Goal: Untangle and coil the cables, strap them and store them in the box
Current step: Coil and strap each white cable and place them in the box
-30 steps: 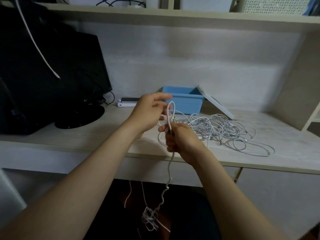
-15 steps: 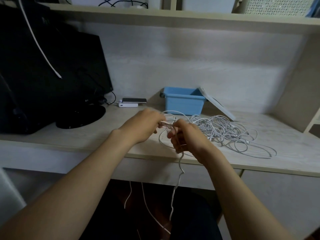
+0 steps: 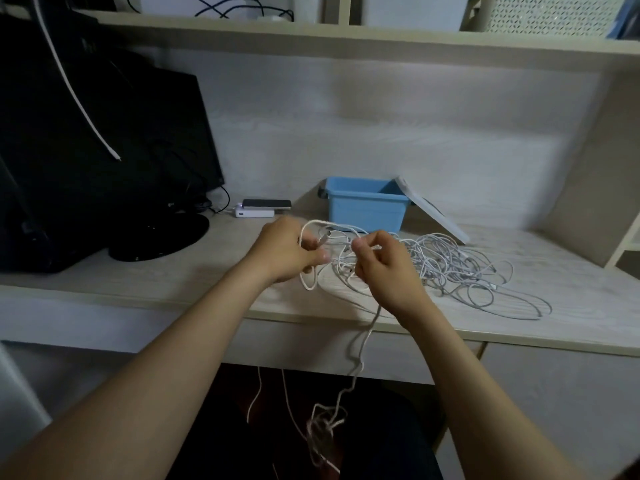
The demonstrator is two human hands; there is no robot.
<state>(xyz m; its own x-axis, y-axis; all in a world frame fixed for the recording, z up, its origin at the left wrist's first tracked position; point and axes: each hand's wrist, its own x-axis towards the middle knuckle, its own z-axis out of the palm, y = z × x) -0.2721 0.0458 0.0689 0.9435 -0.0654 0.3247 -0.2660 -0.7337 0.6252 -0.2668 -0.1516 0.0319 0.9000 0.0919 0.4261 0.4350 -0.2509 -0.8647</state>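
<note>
A tangled heap of white cables (image 3: 453, 268) lies on the desk in front of an open blue box (image 3: 363, 206). My left hand (image 3: 282, 251) grips a loop of one white cable (image 3: 360, 362), its plug end sticking up beside my thumb. My right hand (image 3: 384, 266) pinches the same cable a little to the right. From my right hand the cable hangs over the desk edge to a knotted clump (image 3: 322, 427) below.
The box's white lid (image 3: 433, 213) leans against its right side. A phone on a white power bank (image 3: 258, 207) lies left of the box. A black monitor (image 3: 114, 150) on a round stand fills the left. A shelf runs overhead.
My left hand dropped from its raised position and now holds a loop beside my right hand. The hanging cable has swung and its knotted clump is in sight again.
</note>
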